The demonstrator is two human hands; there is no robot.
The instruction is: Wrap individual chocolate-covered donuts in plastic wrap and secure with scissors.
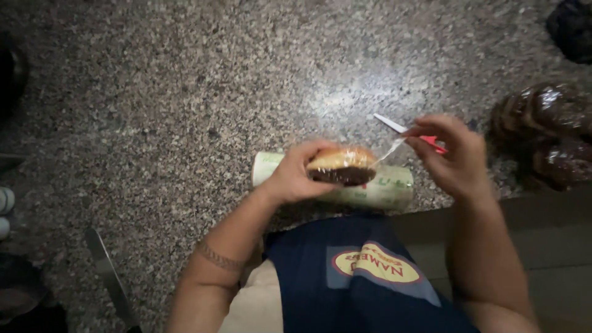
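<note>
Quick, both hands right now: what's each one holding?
Left hand: closed on the wrapped bun.
Right hand: closed on the red-handled scissors, pinching the plastic film.

— Where does the view sit?

— There is only one, worn on the person's head, looking almost straight down over the chest and apron onto the speckled stone bench.

— How near?

— Close: both forearms come in from the bottom edge, and the left hand and right hand fill the middle.

— What lies at the edges?

— The bench's front edge runs bottom right; the corners are dark and blurred, so the shapes there are hard to tell, perhaps wrapped goods.
</note>
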